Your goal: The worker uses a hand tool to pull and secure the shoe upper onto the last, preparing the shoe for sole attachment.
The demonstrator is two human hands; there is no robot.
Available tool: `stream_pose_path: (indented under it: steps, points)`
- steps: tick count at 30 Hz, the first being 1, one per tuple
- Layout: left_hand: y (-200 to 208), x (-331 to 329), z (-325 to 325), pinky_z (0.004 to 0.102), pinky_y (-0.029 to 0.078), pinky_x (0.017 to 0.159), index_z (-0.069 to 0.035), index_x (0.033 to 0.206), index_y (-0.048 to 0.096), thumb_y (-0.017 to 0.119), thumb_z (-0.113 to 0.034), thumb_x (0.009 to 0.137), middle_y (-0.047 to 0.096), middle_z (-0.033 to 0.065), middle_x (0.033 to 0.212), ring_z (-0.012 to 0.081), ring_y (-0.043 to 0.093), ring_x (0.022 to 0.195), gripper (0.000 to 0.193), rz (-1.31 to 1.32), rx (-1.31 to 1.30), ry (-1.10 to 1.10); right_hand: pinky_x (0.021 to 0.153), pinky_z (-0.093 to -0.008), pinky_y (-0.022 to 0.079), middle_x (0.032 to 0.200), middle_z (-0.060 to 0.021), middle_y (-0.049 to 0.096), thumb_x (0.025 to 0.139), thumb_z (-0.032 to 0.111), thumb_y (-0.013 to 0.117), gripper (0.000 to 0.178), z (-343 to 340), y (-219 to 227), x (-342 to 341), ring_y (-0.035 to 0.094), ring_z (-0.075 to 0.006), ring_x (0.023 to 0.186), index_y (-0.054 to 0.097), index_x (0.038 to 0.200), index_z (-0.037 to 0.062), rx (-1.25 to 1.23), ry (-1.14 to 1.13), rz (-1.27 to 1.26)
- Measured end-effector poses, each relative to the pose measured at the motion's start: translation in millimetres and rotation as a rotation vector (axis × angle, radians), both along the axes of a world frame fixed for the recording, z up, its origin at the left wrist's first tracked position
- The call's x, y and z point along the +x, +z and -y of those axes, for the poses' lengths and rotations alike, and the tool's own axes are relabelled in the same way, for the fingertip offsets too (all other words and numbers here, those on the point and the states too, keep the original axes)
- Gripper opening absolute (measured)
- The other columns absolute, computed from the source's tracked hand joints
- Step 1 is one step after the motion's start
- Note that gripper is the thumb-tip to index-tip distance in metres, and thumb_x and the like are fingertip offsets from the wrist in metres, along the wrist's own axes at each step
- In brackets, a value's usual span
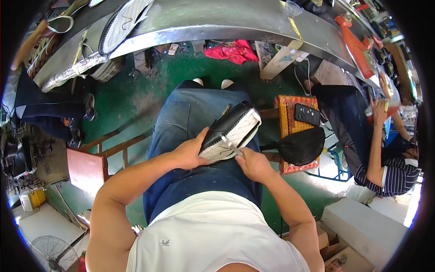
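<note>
Watching, I see the left hand (186, 153) with fingers closed on the eight-o'clock end of black-leather, white-lined shoe upper (226, 122), over blue-clothed lap (174, 111); at five o'clock, the right hand (256, 167) curls around one slim silver metal tool (231, 144).

Up top runs the long metal bench (199, 31) — a pale shoe piece (126, 25) lies on it toward the left, a clear cup (293, 9) sits farther right, then a long orange thing (355, 47). Below spreads the green floor (136, 97), with a red cloth (232, 51) crumpled on it! And the stool (286, 117) — it carries a black phone (307, 114) and, just beside that, a black bag (301, 146).
</note>
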State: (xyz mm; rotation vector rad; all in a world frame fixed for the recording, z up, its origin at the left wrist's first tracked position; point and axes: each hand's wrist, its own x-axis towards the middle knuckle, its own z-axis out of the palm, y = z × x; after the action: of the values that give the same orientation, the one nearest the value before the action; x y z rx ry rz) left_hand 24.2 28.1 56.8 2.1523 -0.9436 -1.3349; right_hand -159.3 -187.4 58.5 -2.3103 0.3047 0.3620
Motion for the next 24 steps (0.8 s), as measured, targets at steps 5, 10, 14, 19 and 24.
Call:
stream_pose_path:
  steps: [5, 10, 14, 19, 24]
  points:
    - [72, 27, 3, 0.0438, 0.053, 0.093, -0.007, 0.147, 0.038, 0.083, -0.020, 0.077, 0.068, 0.0260, 0.117, 0.0434, 0.067, 0.108, 0.085, 0.223, -0.208, -0.004, 0.076, -0.0471, 0.054, 0.093, -0.0226, 0.069, 0.103, 0.031, 0.053, 0.035, 14, -2, -18, 0.069, -0.0411, 0.084, 0.060, 0.114, -0.0008, 0.174, -0.133, 0.057]
    - [142, 57, 38, 0.0392, 0.057, 0.081, -0.004, 0.137, 0.044, 0.089, -0.013, 0.071, 0.073, 0.0212, 0.105, 0.0314, 0.073, 0.092, 0.081, 0.285, -0.723, -0.012, 0.073, -0.0323, 0.054, 0.088, -0.0090, 0.068, 0.102, 0.023, 0.054, 0.032, 14, 0, -33, 0.067, -0.0173, 0.077, 0.057, 0.116, -0.0063, 0.464, -0.422, 0.174]
    - [123, 74, 111, 0.0343, 0.055, 0.076, 0.001, 0.125, 0.058, 0.085, -0.030, 0.079, 0.073, 0.0131, 0.102, 0.0179, 0.069, 0.089, 0.062, 0.179, -0.540, 0.171, 0.076, -0.0323, 0.054, 0.091, -0.0097, 0.069, 0.097, 0.016, 0.061, 0.029, 15, 2, -37, 0.068, -0.0178, 0.079, 0.058, 0.118, -0.0044, 0.451, -0.433, 0.139]
    - [-42, 62, 92, 0.0373, 0.050, 0.095, 0.006, 0.134, 0.059, 0.046, -0.057, 0.104, 0.068, 0.0190, 0.125, 0.0241, 0.065, 0.112, 0.070, -0.608, -0.267, 0.406, 0.078, -0.0330, 0.054, 0.092, -0.0109, 0.068, 0.096, 0.014, 0.061, 0.028, 28, 20, -31, 0.068, -0.0200, 0.082, 0.059, 0.120, 0.0001, 0.531, -0.337, -0.061]
    - [-93, 2, 29, 0.0338, 0.029, 0.120, 0.006, 0.154, 0.034, 0.030, -0.038, 0.113, 0.047, 0.0194, 0.153, 0.0269, 0.042, 0.142, 0.061, -0.531, -0.533, 0.559, 0.088, -0.0420, 0.053, 0.101, -0.0222, 0.068, 0.094, 0.016, 0.062, 0.038, 34, 42, 5, 0.067, -0.0380, 0.097, 0.055, 0.123, -0.0070, 0.256, 0.064, 0.006]
